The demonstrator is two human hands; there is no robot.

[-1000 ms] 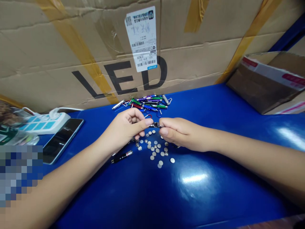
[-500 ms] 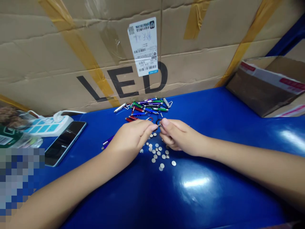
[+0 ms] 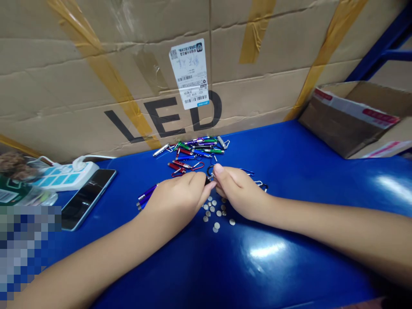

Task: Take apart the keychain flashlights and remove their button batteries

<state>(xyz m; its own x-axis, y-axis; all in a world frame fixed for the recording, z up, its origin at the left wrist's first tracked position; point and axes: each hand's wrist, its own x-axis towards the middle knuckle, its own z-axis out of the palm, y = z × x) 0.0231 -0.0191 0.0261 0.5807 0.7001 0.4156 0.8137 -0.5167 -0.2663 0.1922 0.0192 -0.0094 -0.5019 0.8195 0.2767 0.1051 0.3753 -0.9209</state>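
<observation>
My left hand is closed around the dark body of a small black keychain flashlight, mostly hidden by the fingers. Pinched in my right hand is its end, with a black carabiner clip showing above the thumb. The two hands meet over the blue table. Below them lie several button cells. Blue flashlight tubes rest beside my left hand, and loose caps with carabiner clips lie behind my right.
A pile of coloured keychain flashlights lies against a large cardboard box marked LED. At the left are a phone, a power strip and a plastic bottle. An open carton stands at the right.
Both hands sit slightly lower in the view and still meet at the black flashlight. Clips behind my right hand and more of the red flashlights have come into sight.
</observation>
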